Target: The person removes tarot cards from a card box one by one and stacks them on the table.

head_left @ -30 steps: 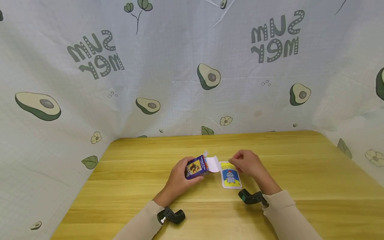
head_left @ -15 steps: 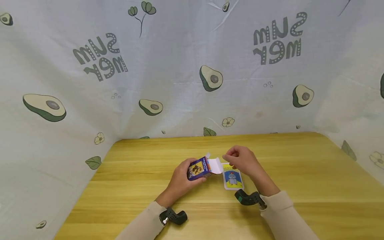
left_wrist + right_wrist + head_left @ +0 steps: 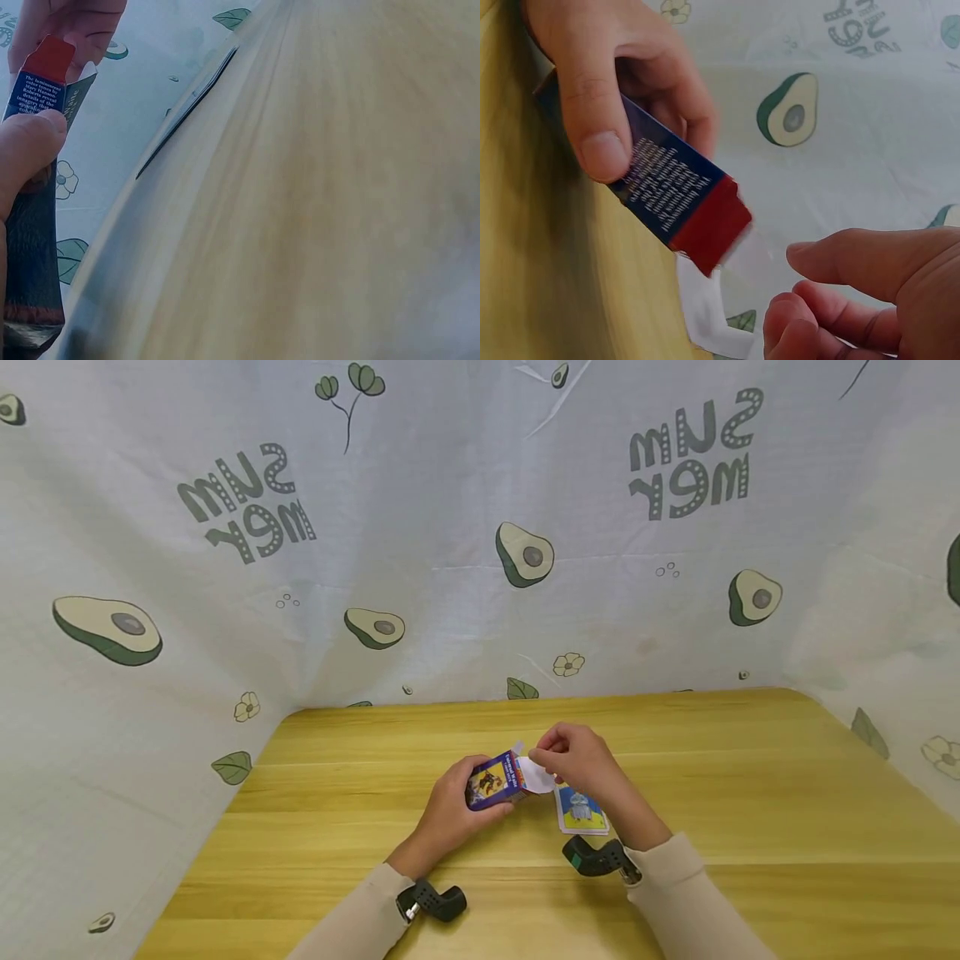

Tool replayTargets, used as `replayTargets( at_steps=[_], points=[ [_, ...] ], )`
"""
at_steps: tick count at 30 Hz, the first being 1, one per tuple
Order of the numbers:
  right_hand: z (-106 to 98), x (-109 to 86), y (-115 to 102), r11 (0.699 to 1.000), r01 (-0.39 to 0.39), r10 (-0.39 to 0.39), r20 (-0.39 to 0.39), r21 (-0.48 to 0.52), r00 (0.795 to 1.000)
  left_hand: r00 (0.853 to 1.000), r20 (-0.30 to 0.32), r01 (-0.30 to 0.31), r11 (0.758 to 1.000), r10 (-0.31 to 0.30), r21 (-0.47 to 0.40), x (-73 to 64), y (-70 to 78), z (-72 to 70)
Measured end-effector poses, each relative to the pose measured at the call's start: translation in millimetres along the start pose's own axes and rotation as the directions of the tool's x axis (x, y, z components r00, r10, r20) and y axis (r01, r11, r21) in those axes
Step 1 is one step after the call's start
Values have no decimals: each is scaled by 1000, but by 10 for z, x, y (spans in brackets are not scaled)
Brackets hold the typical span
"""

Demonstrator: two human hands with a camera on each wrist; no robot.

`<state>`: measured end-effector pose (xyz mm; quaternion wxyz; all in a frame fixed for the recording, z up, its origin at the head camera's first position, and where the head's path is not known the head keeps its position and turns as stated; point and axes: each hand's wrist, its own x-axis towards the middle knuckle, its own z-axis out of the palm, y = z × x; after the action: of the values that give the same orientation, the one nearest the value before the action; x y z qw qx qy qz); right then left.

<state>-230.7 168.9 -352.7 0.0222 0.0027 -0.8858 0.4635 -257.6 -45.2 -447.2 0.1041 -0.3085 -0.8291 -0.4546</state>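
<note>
My left hand (image 3: 447, 806) grips a purple tarot card box (image 3: 489, 783), thumb along its near side and fingers behind. The box lies tilted, its mouth toward the right and its white lid flap (image 3: 534, 776) folded out. In the right wrist view a red side tab (image 3: 715, 225) sticks out from the box's end. My right hand (image 3: 581, 762) hovers by the flap, its fingers bent. Nothing shows between thumb and fingertips in the right wrist view. Under that hand lies a stack of cards (image 3: 581, 814), its yellow and blue top card partly hidden.
A wooden table (image 3: 360, 835) carries the card stack. Behind it hangs a pale cloth (image 3: 450, 485) printed with avocados. Black wrist mounts (image 3: 442, 902) sit on both forearms, the right one just below the cards.
My right hand has moved left from the card stack's top edge to the box's flap. The left hand and box stay nearly where they were, and the cards still lie on the table.
</note>
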Motion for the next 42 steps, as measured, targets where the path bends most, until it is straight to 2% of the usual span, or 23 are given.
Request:
replayTargets(
  at_steps=[10,18,42],
  points=[
    [114,18,-15,1000,-15,15,14,-12,1000,1000,1,-4,1000,4,7,5,1,2],
    [156,27,8,999,-40,41,25,-24,999,1000,-3,-9,1000,9,-1,2,4,2],
    [234,10,74,998,-48,51,51,-48,997,1000,-4,-22,1000,22,-3,-7,11,-3]
  ],
)
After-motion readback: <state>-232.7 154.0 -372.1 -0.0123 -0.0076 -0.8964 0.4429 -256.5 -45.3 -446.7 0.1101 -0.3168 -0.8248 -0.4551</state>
